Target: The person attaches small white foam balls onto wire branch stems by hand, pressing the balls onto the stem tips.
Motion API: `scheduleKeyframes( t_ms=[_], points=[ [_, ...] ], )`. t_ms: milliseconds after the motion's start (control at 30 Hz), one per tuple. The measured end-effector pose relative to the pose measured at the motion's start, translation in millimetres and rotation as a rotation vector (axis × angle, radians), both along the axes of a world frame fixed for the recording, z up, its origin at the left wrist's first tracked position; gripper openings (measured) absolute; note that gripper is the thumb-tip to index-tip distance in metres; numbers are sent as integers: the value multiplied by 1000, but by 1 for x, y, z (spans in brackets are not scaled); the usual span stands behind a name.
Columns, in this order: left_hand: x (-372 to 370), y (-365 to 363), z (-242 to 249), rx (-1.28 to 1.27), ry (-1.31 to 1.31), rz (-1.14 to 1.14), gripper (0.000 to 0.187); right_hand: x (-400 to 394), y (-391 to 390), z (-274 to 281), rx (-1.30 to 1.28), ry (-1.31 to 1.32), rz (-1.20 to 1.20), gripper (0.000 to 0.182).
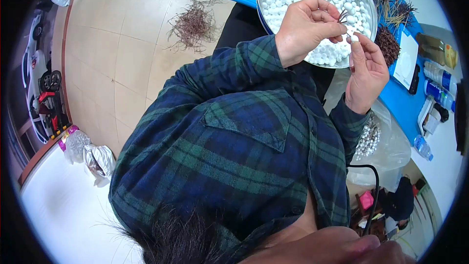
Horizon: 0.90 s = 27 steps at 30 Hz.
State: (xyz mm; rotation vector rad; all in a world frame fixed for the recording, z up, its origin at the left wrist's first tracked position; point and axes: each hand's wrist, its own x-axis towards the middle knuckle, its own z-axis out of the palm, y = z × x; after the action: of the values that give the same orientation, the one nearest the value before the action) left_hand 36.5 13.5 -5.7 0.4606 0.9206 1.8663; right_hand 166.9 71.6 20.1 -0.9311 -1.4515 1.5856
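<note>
the left fingers [333, 30] are pinching dark twigs [343, 15], slanting down toward a white ball [354, 38]; the right fingers [358, 53] are holding that ball, close beside the left ones.

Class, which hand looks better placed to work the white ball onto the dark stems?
Probably the right hand: its fingertips already hold the white ball, close to the stems. The left hand grips the dark stems, so it seems suited to steadying them.
</note>
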Motion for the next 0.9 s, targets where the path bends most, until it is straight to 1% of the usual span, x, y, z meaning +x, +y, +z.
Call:
scheduleKeyframes(
  t_ms=[400,600,767,900],
  points=[
    [3,-1,2,-9,-68,-2,23,-5,-6,-6,-40,114,-51,22],
    [4,-1,3,-8,-85,0,23,-5,-6,-12,-19,107,-64,22],
    [1,-1,-2,-20,-25,-41,22,-1,0,-10,-38,99,-20,22],
    [-6,0,-3,70,-21,-146,21,1,7,-6,-48,66,-8,23]
  ],
)
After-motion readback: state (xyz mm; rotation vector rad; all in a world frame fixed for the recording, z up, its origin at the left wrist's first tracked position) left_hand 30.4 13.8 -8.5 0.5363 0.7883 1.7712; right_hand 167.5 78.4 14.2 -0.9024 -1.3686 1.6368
